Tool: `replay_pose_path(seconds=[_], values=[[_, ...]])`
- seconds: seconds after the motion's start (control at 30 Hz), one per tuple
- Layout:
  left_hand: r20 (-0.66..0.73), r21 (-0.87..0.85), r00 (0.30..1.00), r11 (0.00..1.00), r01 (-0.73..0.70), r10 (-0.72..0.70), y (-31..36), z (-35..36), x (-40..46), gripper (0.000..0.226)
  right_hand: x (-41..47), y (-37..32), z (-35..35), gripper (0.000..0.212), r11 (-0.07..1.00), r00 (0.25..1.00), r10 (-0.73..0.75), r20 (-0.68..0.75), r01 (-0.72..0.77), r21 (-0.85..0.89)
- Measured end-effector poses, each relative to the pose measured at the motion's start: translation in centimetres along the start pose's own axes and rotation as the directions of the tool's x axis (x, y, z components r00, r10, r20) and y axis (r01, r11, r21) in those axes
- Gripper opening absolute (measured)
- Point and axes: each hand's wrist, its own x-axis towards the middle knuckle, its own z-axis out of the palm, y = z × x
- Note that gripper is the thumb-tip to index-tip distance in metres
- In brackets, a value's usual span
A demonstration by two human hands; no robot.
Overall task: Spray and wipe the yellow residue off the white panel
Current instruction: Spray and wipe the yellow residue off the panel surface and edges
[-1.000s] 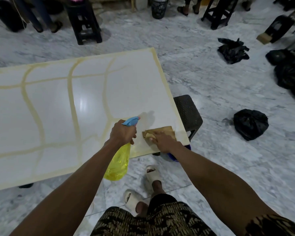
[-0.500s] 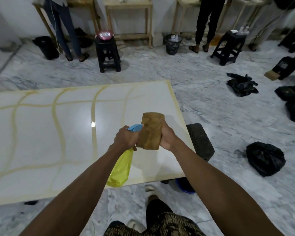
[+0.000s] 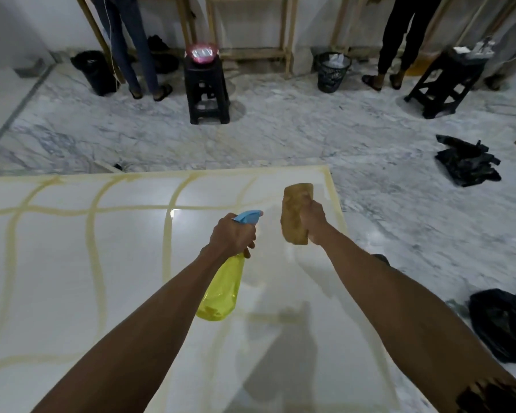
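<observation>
Yellow residue (image 3: 94, 248) lines grid the white panel (image 3: 57, 293).

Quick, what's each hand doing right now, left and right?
Left hand: grips the spray bottle at its neck.
Right hand: holds the brown cloth, raised above the panel.

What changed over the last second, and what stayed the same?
The right hand lifted the brown cloth off the white panel's near right corner and now holds it raised. The left hand grips the spray bottle as before; the yellow residue lines remain.
</observation>
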Motion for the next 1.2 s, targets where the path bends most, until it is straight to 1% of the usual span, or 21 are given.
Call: replay_pose_path(seconds=[0.03,0.07,0.1,0.13,0.2,0.23,0.27,0.33,0.37,0.4,0.43,0.5,0.63,0.7,0.77,0.83,0.93,1.03,1.13,1.2], values=[[0.004,-0.009,1.0,1.0,0.002,-0.002,0.7,-0.2,2.0,0.049,2.3,-1.5,0.1,0.053,0.988,0.991,-0.115,-0.065,0.107,-0.108],[0.003,-0.016,1.0,1.0,-0.007,0.007,1.3,-0.3,3.5,0.049,4.5,-2.7,0.2,0.049,0.95,0.964,-0.25,-0.092,0.225,-0.217],[0.001,-0.029,1.0,0.999,-0.02,0.021,1.9,-0.5,4.8,0.051,6.6,-3.7,0.2,0.049,0.897,0.931,-0.355,-0.09,0.312,-0.315],[-0.003,-0.048,0.999,0.998,-0.032,0.032,2.4,-0.7,6.3,0.052,9.2,-4.6,0.6,0.05,0.843,0.905,-0.419,-0.076,0.356,-0.404],[-0.022,-0.069,0.999,0.997,-0.048,0.046,3.3,-1.3,8.5,0.055,13.6,-5.5,1.8,0.048,0.736,0.872,-0.489,0.014,0.421,-0.53],[-0.03,-0.081,0.998,0.996,-0.049,0.047,3.6,-1.5,9.5,0.056,15.6,-5.4,2.7,0.047,0.673,0.864,-0.496,0.084,0.444,-0.591],[-0.037,-0.091,0.998,0.995,-0.046,0.043,3.5,-1.8,10.8,0.056,17.7,-4.9,3.8,0.047,0.601,0.877,-0.449,0.172,0.439,-0.668],[-0.039,-0.079,0.998,0.996,-0.051,0.048,3.1,-2.2,12.3,0.05,19.9,-2.0,5.6,0.052,0.376,0.908,-0.263,0.327,0.409,-0.831],[-0.036,-0.072,0.998,0.996,-0.046,0.043,2.7,-2.4,12.7,0.044,20.3,0.1,6.3,0.056,0.255,0.907,-0.203,0.368,0.412,-0.875],[-0.039,-0.069,0.998,0.997,-0.041,0.038,2.3,-2.6,13.1,0.038,20.3,2.0,6.8,0.058,0.198,0.906,-0.186,0.381,0.415,-0.888],[-0.047,-0.069,0.998,0.997,-0.038,0.034,1.9,-2.8,13.2,0.034,20.1,3.7,7.1,0.059,0.194,0.901,-0.201,0.385,0.421,-0.886],[-0.049,-0.06,0.998,0.998,-0.029,0.026,1.4,-3.3,13.2,0.034,19.4,5.9,7.0,0.057,0.191,0.878,-0.272,0.394,0.45,-0.872],[-0.04,-0.011,0.999,1.0,0.0,-0.001,0.0,-3.8,12.2,0.029,17.2,7.9,5.3,0.057,0.139,0.85,-0.288,0.442,0.494,-0.858],[-0.037,0.016,0.999,1.0,-0.011,0.012,-0.7,-3.9,11.1,0.032,15.2,9.5,4.6,0.061,0.126,0.837,-0.298,0.459,0.511,-0.85],[-0.041,0.028,0.999,1.0,-0.007,0.009,-1.1,-4.0,10.6,0.036,13.5,10.6,4.5,0.07,0.154,0.841,-0.291,0.457,0.512,-0.845],[-0.03,0.045,0.999,0.999,-0.01,0.012,-2.0,-3.8,9.1,0.035,10.4,12.3,4.2,0.074,0.163,0.845,-0.29,0.449,0.506,-0.847],[-0.024,0.056,1.0,0.998,-0.016,0.018,-3.5,-3.5,6.4,0.03,5.9,15.8,3.6,0.069,0.198,0.857,-0.26,0.444,0.498,-0.844],[-0.017,0.059,0.999,0.998,-0.028,0.03,-6.1,-3.6,2.4,0.028,0.5,19.6,2.9,0.065,0.203,0.869,-0.258,0.421,0.475,-0.856],[-0.004,0.057,0.997,0.996,-0.071,0.071,-8.5,-3.9,-2.4,0.031,-5.7,22.3,2.7,0.075,0.212,0.899,-0.198,0.391,0.429,-0.878],[0.004,0.049,0.996,0.995,-0.084,0.084,-10.5,-4.0,-5.8,0.027,-10.1,24.0,2.7,0.081,0.227,0.912,-0.178,0.37,0.404,-0.886]])
